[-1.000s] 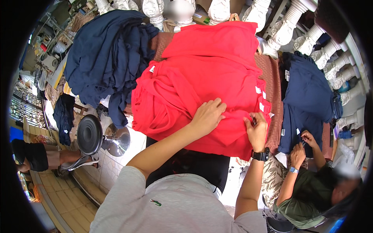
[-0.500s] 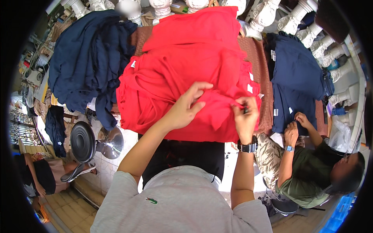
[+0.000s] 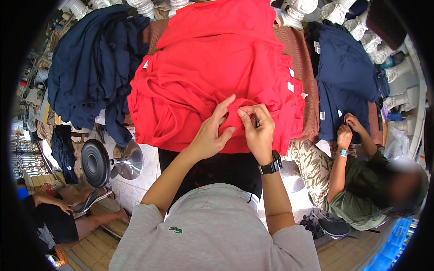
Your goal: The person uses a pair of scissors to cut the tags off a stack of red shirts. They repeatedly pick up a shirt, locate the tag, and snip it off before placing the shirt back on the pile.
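Note:
A heap of red garments with small white tags lies in front of me, its near edge hanging by my waist. My left hand rests against the near part of the red cloth, its index finger stretched and its thumb apart. Beside it on the right, my right hand pinches a raised fold of the red cloth between thumb and index finger. Something small and dark shows inside the right palm, too covered to name. The left hand's lower fingers are partly hidden.
Navy garments are heaped at the left and more navy garments at the right, over a brown cloth. A co-worker handles the right ones. White balusters line the far side; a black stool stands left.
My right hand has moved left along the red cloth, close to my left hand, and now pinches a fold there. The left hand has hardly moved. The whole view has shifted slightly.

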A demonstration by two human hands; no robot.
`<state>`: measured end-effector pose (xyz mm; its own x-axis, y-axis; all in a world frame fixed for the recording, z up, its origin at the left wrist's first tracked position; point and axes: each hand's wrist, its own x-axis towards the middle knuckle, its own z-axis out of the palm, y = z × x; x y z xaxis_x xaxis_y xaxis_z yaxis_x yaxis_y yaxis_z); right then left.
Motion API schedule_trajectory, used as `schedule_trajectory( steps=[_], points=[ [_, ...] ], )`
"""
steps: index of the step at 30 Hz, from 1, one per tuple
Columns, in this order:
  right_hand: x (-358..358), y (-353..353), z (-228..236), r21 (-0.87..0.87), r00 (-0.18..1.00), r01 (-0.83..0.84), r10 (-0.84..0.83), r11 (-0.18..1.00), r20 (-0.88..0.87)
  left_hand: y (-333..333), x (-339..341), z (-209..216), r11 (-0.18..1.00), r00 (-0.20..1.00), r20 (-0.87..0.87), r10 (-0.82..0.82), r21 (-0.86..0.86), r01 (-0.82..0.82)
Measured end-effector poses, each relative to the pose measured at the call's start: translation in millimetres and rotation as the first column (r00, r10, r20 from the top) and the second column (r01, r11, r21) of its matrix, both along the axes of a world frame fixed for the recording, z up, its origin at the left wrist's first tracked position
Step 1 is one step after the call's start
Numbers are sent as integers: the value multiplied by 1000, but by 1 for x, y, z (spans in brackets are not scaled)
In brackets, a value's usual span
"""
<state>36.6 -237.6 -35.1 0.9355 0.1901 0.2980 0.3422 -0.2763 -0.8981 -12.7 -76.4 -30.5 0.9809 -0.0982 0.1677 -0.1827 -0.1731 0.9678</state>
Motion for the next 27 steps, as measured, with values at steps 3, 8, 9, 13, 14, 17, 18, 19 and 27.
schedule_trajectory(
  steps=[3, 8, 9, 13, 14, 17, 18, 19, 27],
  points=[
    [-1, 2, -6, 60, 1000, -12, 13, 998, -12, -2, 2, 7, 997, 979, -189, 82, 5, -83],
    [-9, -12, -1, 334, 866, -112, 257, 936, -429, -10, 4, -1, 959, 959, 16, 282, 4, -283],
    [-11, -18, 6, 326, 838, -112, 265, 939, -476, -12, 4, 3, 954, 954, 21, 300, -1, -300],
    [-21, -25, 20, 177, 905, -150, 207, 973, -371, -3, 4, -1, 915, 936, 269, 227, 270, -300],
    [-24, -25, 23, 138, 931, -166, 201, 976, -304, -3, 3, -3, 929, 938, 253, 235, 226, -293],
    [-34, -26, 26, 114, 944, -212, 233, 971, -232, -10, 2, -4, 950, 938, 174, 298, 37, -309],
    [-38, -27, 30, 134, 931, -224, 253, 965, -264, -13, 2, -3, 947, 936, 139, 322, -36, -321],
    [-41, -28, 31, 155, 916, -235, 272, 959, -295, -11, 1, -1, 945, 939, 110, 327, -11, -327],
    [-61, -30, 6, 326, 939, -93, 192, 941, -287, -16, -2, -4, 798, 823, 508, 254, 370, -475]
  ],
)
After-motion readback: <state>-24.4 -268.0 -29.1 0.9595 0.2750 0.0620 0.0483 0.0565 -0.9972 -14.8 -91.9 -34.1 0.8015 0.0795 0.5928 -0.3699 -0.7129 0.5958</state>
